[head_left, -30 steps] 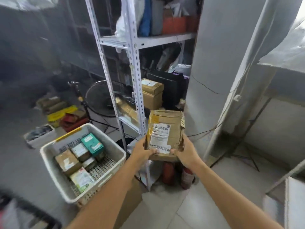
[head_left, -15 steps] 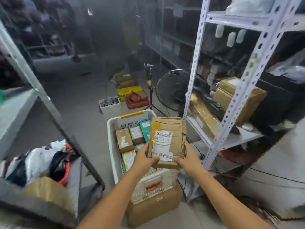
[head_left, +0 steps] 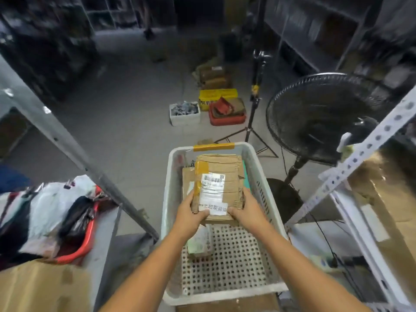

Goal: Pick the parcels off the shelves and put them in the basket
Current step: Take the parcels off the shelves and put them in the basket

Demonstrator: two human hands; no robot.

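Observation:
A worn brown cardboard parcel [head_left: 219, 181] with a white shipping label is held over the far half of the white perforated basket [head_left: 265, 192]. My left hand [head_left: 191, 216] grips its near left corner and my right hand [head_left: 246, 211] grips its near right corner. Under it lie other parcels, mostly hidden: a brown box [head_left: 187, 179] shows at its left, and a pale green packet [head_left: 199, 243] lies below my left wrist. The basket's near half shows bare perforated floor.
The basket sits on a cardboard box [head_left: 227, 306]. A white slotted shelf rack [head_left: 364, 149] with a large brown carton [head_left: 391, 212] stands right. A black floor fan [head_left: 319, 118] and a tripod [head_left: 254, 104] stand beyond. Left, a grey shelf [head_left: 105, 242] holds bags; bins sit on the floor.
The view has turned from the shelf to straight above the basket. Both hands have carried the parcel over the basket and lowered it onto the parcels at its far end.

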